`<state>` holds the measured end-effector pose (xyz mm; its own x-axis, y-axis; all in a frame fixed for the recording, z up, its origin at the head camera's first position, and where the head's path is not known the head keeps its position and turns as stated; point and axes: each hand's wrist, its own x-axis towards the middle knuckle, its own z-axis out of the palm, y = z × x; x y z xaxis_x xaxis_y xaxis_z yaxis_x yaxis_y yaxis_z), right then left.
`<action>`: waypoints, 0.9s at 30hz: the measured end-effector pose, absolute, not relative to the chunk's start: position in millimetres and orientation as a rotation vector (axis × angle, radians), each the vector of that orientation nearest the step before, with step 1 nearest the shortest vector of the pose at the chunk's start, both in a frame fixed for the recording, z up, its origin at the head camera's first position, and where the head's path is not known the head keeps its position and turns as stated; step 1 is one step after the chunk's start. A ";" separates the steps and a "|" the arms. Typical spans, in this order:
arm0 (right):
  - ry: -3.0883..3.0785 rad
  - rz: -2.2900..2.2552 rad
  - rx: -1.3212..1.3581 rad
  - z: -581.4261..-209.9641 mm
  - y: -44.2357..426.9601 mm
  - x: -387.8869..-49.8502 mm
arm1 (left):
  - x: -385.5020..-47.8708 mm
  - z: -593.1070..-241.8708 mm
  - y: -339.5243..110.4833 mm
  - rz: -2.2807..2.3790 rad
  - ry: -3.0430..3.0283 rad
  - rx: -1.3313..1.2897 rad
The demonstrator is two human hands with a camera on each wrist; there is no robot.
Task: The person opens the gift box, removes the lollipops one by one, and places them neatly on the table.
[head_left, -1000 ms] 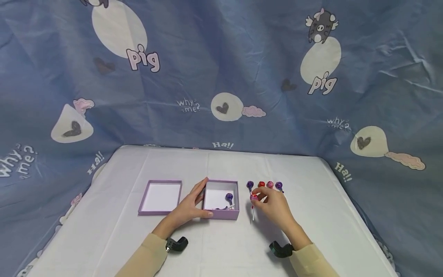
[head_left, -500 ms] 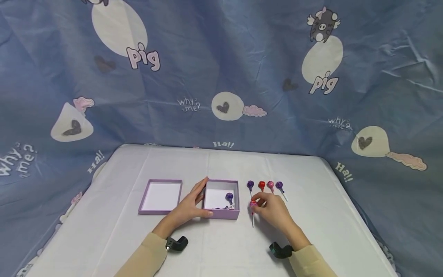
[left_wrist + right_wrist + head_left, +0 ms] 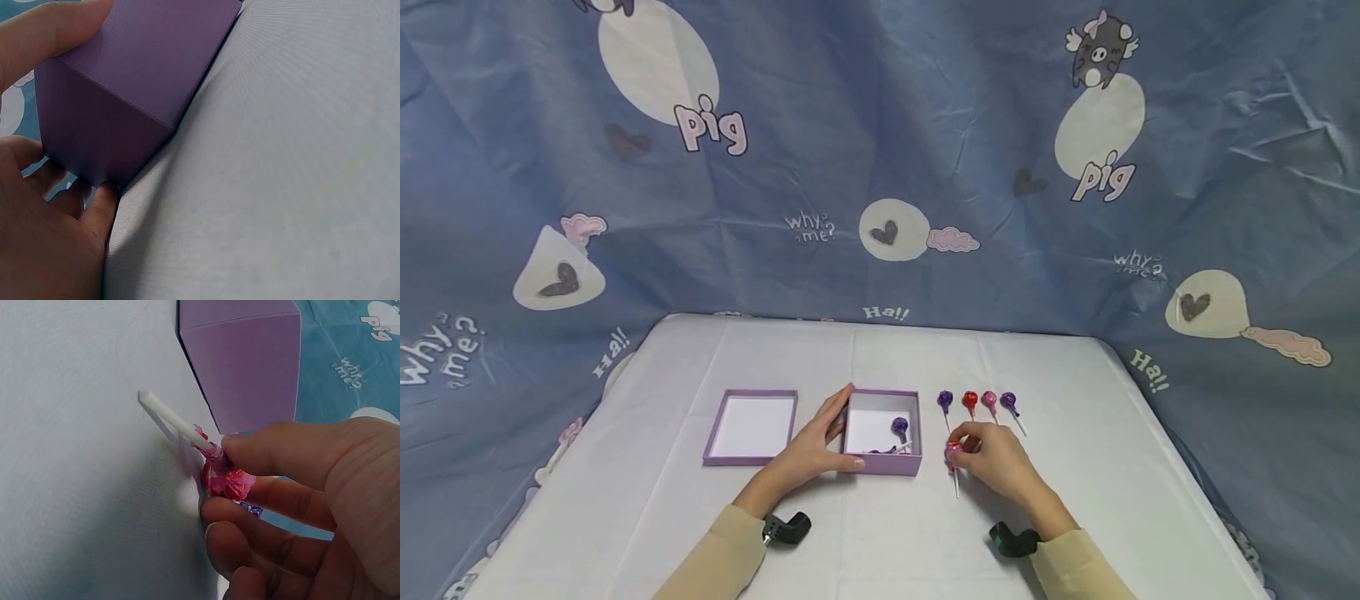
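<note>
Four lollipops (image 3: pixel 989 399) in row on desk (image 3: pixel 895 542); pink lollipop (image 3: pixel 953 451), pinched in right hand (image 3: pixel 1000 460), now drawn farther from them, so seemingly singled out, just right of purple box (image 3: pixel 887 465), not inside. Left hand (image 3: pixel 808 448), unmoved, grips box's left side.

The pinched lollipop (image 3: pixel 228 478) was pink-and-red on a white stick (image 3: pixel 175 422), the box (image 3: pixel 880 465) left of the grip purple, the backdrop cloth (image 3: pixel 737 267) beyond blue with cartoon prints.
</note>
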<state>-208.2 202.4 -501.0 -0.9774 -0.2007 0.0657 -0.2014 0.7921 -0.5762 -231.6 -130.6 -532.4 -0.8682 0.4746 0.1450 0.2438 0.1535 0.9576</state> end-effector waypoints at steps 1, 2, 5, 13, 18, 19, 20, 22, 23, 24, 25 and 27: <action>-2.975 0.958 0.333 -501.0 202.7 -208.2 | -231.6 -532.4 -130.5 1.795 2.233 0.711; -2.975 0.959 0.334 -500.8 202.8 -208.0 | -231.8 -532.7 -130.5 1.795 2.234 0.716; -2.974 0.963 0.340 -500.4 202.7 -207.3 | -232.1 -533.3 -130.2 1.798 2.230 0.718; -2.986 0.949 0.348 -496.8 203.5 -205.6 | -231.7 -534.4 -130.3 1.799 2.226 0.702; -2.964 0.952 0.349 -489.7 206.4 -204.5 | -230.6 -532.1 -129.6 1.795 2.222 0.706; -2.957 0.954 0.346 -487.8 206.9 -204.8 | -230.6 -532.0 -129.7 1.795 2.223 0.707; -2.951 0.953 0.342 -486.1 207.3 -205.4 | -230.7 -531.9 -129.9 1.795 2.225 0.700; -2.940 0.944 0.337 -482.0 208.0 -206.1 | -230.6 -532.1 -130.3 1.797 2.228 0.703; -2.934 0.939 0.334 -480.1 208.4 -206.3 | -230.8 -532.7 -130.3 1.796 2.232 0.703; -2.929 0.936 0.332 -478.2 208.6 -206.6 | -231.0 -533.1 -130.3 1.795 2.234 0.702; -2.925 0.929 0.332 -476.4 208.5 -206.9 | -231.1 -533.2 -130.1 1.792 2.236 0.696; -2.911 0.929 0.337 -472.7 208.2 -207.2 | -231.3 -533.1 -129.7 1.790 2.240 0.695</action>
<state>-207.2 208.2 -472.7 -0.9737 -0.1870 0.1303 -0.2279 0.7935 -0.5642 -231.3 -129.7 -533.1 -0.8718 0.4699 0.1383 0.2386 0.1607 0.9577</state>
